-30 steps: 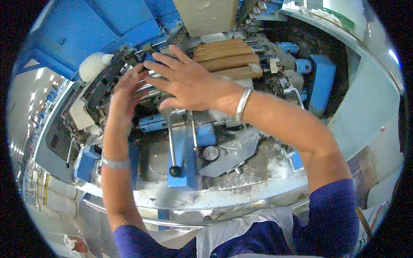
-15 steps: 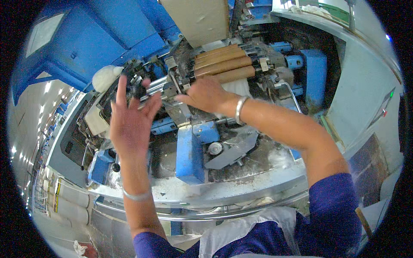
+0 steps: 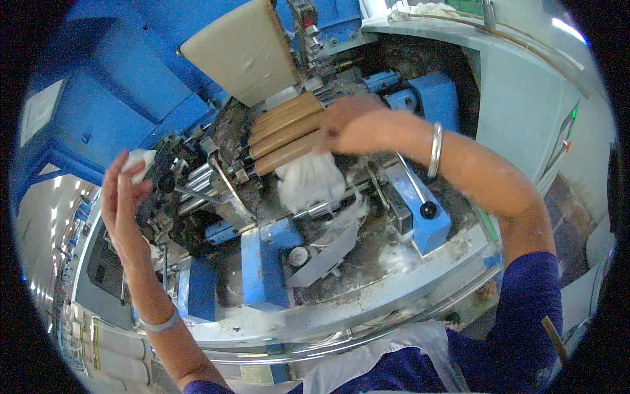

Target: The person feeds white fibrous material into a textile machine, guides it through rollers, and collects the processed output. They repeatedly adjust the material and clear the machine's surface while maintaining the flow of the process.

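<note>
Small white fibre tuft (image 3: 139,161) pinched at left of frame, loose white fibre web (image 3: 310,180) hanging below tan rollers (image 3: 287,132), centre of frame

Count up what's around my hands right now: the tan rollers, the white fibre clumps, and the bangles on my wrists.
Tan rollers: 4
White fibre clumps: 2, one pinched in the left hand, one below the right hand
Wrist bangles: 2
Total: 8
</note>
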### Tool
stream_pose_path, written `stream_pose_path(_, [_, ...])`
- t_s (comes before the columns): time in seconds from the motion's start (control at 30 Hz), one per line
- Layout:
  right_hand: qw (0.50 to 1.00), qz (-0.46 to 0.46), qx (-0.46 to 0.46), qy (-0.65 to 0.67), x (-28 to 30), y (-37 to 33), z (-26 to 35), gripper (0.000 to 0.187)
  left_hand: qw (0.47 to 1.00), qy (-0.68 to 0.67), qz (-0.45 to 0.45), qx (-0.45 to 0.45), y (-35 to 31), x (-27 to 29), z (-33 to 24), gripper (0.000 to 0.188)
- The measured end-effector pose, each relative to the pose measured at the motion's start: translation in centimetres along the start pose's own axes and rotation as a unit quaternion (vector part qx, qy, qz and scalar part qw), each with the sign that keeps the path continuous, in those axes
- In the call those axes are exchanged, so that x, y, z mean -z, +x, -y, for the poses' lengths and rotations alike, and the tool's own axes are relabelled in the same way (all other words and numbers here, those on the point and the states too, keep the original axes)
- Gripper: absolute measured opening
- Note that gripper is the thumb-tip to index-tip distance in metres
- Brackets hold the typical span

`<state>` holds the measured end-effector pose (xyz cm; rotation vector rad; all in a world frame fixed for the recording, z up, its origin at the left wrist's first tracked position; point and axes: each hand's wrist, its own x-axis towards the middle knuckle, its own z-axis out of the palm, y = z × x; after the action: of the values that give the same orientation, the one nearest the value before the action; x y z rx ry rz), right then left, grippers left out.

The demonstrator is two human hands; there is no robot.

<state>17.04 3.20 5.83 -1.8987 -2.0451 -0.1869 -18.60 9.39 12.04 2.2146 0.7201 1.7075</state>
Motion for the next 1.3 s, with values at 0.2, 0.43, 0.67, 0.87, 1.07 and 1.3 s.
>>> stream_pose_path(0.2, [0.983,-0.142,-0.112,0.006,3.1,6.2,-9.5,0.027,0.95,-0.041,0.124,-0.285,10.2,-13.3,-5.9,0.041])
stream_pose_path(0.43, [0.962,-0.257,-0.075,0.058,-0.7,16.4,-17.2,0.037,0.857,0.179,0.039,-0.481,18.6,-31.3,-7.4,0.052])
stream_pose_path(0.67, [0.998,-0.015,-0.042,0.054,-4.6,25.7,-20.2,0.046,0.837,0.409,0.173,-0.319,19.3,-32.8,-7.0,0.063])
stream_pose_path(0.87, [0.959,-0.095,-0.06,0.26,-2.7,22.3,-19.0,0.049,0.86,0.387,0.218,-0.25,17.9,-31.7,-8.8,0.062])
stream_pose_path(1.07, [0.964,-0.206,0.085,0.144,-2.5,14.2,-18.9,0.037,0.838,0.365,0.079,-0.397,8.4,-34.2,-4.3,0.041])
stream_pose_path(1.3, [0.939,-0.31,-0.015,0.148,-2.9,2.5,-16.6,0.025,0.872,0.189,0.082,-0.443,1.8,-33.9,-2.7,0.045])
